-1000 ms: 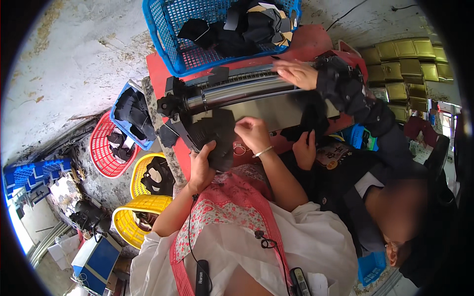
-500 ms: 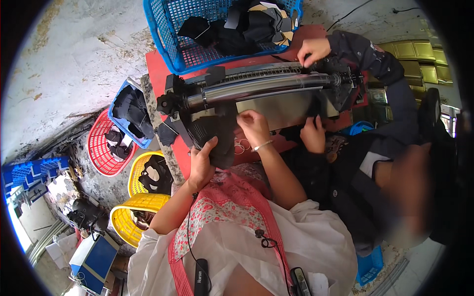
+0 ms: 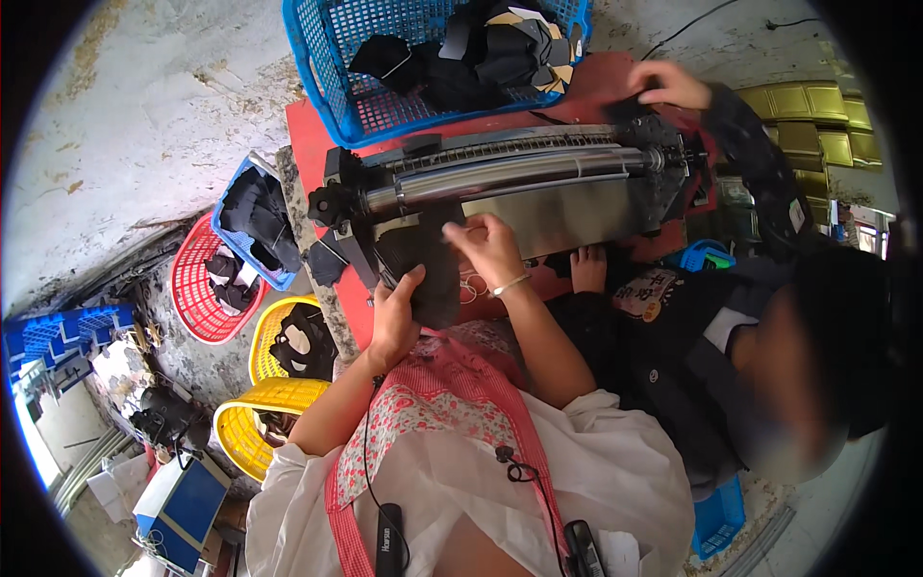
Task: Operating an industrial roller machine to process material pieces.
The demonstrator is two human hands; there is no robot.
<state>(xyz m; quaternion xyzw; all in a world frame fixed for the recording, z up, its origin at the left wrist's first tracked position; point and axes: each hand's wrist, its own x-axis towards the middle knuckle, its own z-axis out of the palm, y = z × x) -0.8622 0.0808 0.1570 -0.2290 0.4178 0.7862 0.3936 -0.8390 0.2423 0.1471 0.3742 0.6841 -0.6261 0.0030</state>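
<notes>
Two hands hold one black piece (image 3: 423, 274) at the roller (image 3: 510, 173). The left hand (image 3: 396, 322) grips its bottom edge; the right hand (image 3: 490, 248) pinches its top corner.

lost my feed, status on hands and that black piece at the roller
Left hand and right hand both grip black piece. Piece at roller machine. Co-worker's hand on machine's far end.

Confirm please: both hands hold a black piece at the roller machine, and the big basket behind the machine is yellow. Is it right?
The colour is wrong. The big basket behind the roller machine is blue, as the head view shows. Both the left hand and right hand do hold the black piece.
</notes>
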